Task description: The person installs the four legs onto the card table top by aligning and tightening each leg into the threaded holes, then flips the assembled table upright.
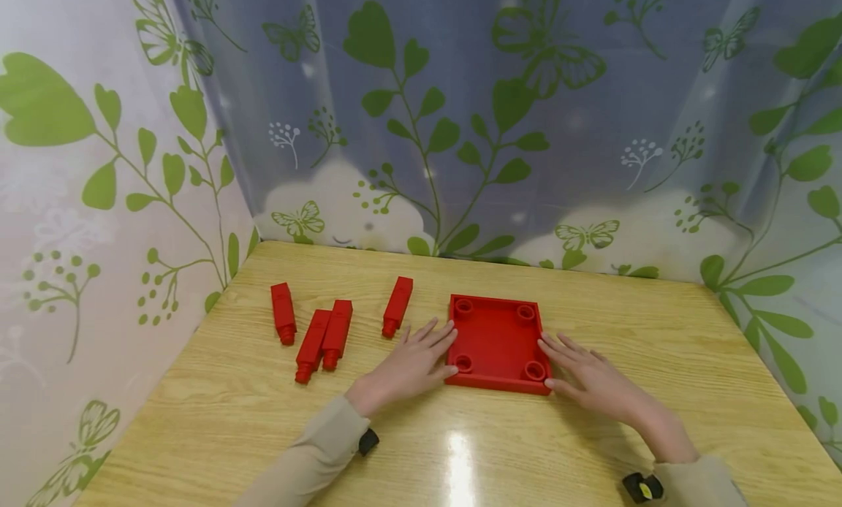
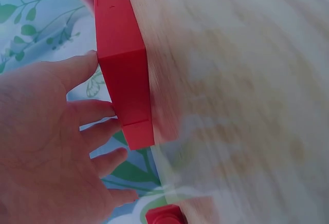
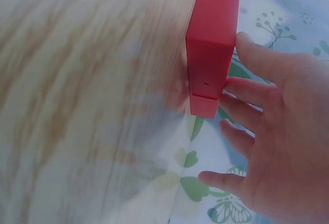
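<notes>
So the red tray [image 1: 498, 384] was sitting flat on the table [image 1: 526, 463], right between the fingertips of both hands, hollow side up, with a raised round socket [image 1: 535, 371] in each inside corner. The step looked like steadying or squaring it up. To do that well, I'd say press in evenly from both sides, light touch, fingertips down on the walls and out of the sockets. Push harder with one hand and it'd probably slide or twist. Thumbs by the near corners seemed smart, since that should help stop it swinging round.

Fingers: the left hand [image 1: 411, 364] had its fingers pretty much straight and spread, not wrapped round anything. In the left wrist view the thumb and first fingers looked to be touching the tray, while the little finger hung clear. The right hand [image 1: 595, 379] mirrored it: fingers extended, thumb at the near corner, next couple of tips against the wall, little finger well off it. So just contact, no real grip. How hard they pressed, I couldn't tell.

One red post [image 1: 397, 306] lay just past the left little finger, with three more red posts [image 1: 283, 313] farther out to the left of those fingers.
</notes>
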Demonstrator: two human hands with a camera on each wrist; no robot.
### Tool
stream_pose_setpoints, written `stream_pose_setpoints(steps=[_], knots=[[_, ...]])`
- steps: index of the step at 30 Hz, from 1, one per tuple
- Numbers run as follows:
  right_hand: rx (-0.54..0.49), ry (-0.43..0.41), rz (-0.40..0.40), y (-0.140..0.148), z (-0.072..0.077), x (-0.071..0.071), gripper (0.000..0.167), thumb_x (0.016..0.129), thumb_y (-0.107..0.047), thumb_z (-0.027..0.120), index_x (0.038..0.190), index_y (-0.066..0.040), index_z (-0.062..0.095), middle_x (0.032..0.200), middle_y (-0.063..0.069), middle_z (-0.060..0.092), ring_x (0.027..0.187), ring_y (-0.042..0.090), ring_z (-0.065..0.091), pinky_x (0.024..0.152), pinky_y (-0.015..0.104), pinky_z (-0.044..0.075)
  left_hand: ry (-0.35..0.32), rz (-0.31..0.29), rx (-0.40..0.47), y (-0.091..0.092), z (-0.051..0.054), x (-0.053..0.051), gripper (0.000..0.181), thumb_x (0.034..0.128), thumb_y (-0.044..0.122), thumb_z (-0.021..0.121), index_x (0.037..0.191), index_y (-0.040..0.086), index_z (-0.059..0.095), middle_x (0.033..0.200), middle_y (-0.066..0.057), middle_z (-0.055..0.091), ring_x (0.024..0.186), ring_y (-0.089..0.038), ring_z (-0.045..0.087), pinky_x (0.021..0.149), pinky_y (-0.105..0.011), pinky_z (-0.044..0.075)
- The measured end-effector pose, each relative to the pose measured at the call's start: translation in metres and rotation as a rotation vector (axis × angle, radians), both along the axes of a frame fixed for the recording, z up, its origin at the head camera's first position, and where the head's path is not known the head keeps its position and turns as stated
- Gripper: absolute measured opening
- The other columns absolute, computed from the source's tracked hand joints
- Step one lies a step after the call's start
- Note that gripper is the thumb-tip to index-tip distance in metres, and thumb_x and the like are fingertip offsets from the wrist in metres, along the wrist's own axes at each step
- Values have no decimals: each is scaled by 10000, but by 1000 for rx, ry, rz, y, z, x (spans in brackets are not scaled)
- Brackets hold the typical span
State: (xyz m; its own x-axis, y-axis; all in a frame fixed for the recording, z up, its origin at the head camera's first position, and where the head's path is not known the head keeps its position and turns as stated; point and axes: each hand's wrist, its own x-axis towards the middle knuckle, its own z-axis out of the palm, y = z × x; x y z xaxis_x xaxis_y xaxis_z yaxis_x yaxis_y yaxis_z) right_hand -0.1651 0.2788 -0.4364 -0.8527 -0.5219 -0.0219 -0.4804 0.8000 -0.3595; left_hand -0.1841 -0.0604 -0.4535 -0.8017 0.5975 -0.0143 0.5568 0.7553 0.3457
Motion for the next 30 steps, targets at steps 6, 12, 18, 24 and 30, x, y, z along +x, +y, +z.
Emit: stream_pose_setpoints(steps=[6,12,18,24,30], knots=[[1,-1,10,-6,-2,0,684,1008,-433,596,1551,-63,408,1614,171,343,1469,465,282,1064,780,264,6,-1,34,-9,-2,3,672,1051,442,515,1588,84,326,1671,-67,236,1553,-337,145,1205,-667,108],[1,3,23,-13,1,3,670,1007,-403,608,1547,-57,412,1606,172,360,1470,459,289,1069,772,273,-11,4,56,-17,-4,6,676,1049,432,525,1589,81,322,1674,-68,228,1552,-344,140,1207,-664,104],[3,-4,37,-20,3,5,661,1014,-394,603,1550,-59,408,1611,171,348,1476,452,283,1071,769,277,-29,10,84,-25,-6,7,673,1051,423,525,1592,82,316,1678,-60,220,1552,-349,137,1201,-672,114],[0,-16,45,-24,4,7,668,1013,-405,600,1554,-66,402,1616,165,340,1480,450,274,1071,768,276,-33,5,116,-31,-5,10,650,1058,388,526,1582,58,329,1671,-83,236,1543,-379,153,1192,-686,128],[-1,-16,48,-28,5,8,669,1010,-409,604,1553,-71,408,1613,155,352,1479,446,279,1071,767,279,-50,16,149,-35,-2,15,641,1057,365,536,1576,45,337,1666,-92,246,1540,-391,155,1185,-699,122]])
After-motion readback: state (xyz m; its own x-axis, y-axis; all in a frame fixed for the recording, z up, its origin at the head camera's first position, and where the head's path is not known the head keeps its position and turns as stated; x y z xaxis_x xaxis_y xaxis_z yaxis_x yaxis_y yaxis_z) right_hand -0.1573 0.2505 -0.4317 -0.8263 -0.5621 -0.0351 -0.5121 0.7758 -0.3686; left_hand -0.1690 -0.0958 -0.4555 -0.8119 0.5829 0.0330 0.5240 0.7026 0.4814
